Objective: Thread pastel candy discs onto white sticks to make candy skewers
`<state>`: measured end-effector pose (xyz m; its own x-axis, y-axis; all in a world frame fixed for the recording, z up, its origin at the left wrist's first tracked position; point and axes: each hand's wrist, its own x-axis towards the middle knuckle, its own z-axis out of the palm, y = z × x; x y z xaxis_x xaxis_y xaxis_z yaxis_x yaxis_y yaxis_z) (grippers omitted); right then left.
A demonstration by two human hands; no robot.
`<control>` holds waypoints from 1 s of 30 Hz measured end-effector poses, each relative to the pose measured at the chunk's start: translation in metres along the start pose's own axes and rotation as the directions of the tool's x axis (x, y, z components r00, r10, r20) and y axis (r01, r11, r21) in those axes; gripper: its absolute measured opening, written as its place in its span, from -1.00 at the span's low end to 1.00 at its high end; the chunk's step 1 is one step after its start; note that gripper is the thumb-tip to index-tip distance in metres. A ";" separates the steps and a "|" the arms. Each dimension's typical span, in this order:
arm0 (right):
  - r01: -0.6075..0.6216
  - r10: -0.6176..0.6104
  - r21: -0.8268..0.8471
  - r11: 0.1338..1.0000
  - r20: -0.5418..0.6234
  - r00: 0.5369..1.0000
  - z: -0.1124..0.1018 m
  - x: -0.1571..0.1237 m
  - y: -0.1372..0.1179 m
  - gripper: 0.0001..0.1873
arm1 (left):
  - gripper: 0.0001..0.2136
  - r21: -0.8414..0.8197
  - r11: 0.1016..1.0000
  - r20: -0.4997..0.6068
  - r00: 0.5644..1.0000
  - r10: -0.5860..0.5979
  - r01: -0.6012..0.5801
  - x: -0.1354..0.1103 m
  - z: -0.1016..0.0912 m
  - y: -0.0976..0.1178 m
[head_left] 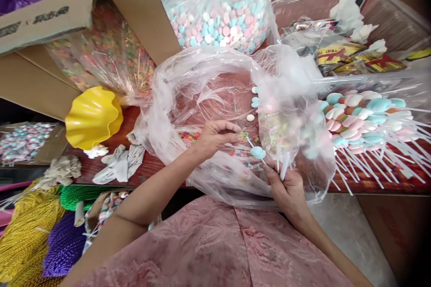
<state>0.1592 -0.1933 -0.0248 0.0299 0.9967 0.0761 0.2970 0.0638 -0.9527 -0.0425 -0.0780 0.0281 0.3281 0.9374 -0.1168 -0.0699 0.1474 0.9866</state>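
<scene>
My left hand (pixel 215 136) is pinched on a small colourful ring candy (pixel 243 134) at the tip of a thin white stick (pixel 251 143). My right hand (pixel 286 186) grips that stick low down, together with a few spare white sticks (pixel 283 163). A pale blue marshmallow disc (pixel 258 152) sits threaded on the stick between the two hands. Both hands work inside a wide open clear plastic bag (pixel 168 98) holding loose candy pieces (pixel 188 135) and a few pastel discs (pixel 254 98).
Finished skewers of pastel discs (pixel 357 116) lie piled at the right. A bag of pastel marshmallows (pixel 222 13) stands behind. A cardboard box (pixel 67 13) with bagged ring candy (pixel 111 54), a yellow wavy bowl (pixel 92 116) and coloured cords (pixel 33 228) lie at the left.
</scene>
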 end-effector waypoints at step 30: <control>0.200 -0.193 -0.163 0.966 0.058 0.979 0.031 0.003 -0.016 -0.82 | -0.74 -0.217 0.976 0.028 1.000 0.001 0.005 -0.051 0.013 -0.008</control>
<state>0.1247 -0.1899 -0.0182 -0.0838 0.9668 0.2414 0.4484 0.2529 -0.8573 -0.0463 -0.1316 0.0273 0.3548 0.9281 -0.1127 -0.2708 0.2174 0.9378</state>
